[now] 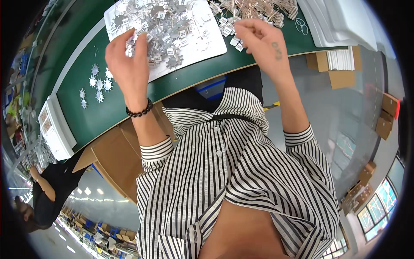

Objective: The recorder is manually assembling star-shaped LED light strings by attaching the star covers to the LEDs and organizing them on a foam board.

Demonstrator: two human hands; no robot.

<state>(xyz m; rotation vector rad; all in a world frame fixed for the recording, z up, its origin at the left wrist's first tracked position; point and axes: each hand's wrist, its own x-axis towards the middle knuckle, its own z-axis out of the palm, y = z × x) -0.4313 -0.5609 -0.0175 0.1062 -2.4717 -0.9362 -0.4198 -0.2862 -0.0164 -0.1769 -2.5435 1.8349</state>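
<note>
My left hand (129, 64), a dark bead bracelet at its wrist, hovers over the left side of a white tray (215, 46). Its thumb and forefinger are apart, and nothing shows between them. The tray carries a heap of silver star- or gear-shaped pieces (174, 61) mixed with small white square tags (170, 52) on thin strings. To the right, my right hand (268, 49) is raised beside a pile of beige cords (254, 6) with white tags. Its fingers are curled and the thumb is pressed close to them; whatever they hold is too small to tell.
Several silver star pieces (99, 84) lie on the green table (79, 123) at left, near a white box (56, 125). A pale looped cord (301, 26) and white bins (340, 21) are at right. An open carton (114, 157) stands below the table; another person (51, 190) is at left.
</note>
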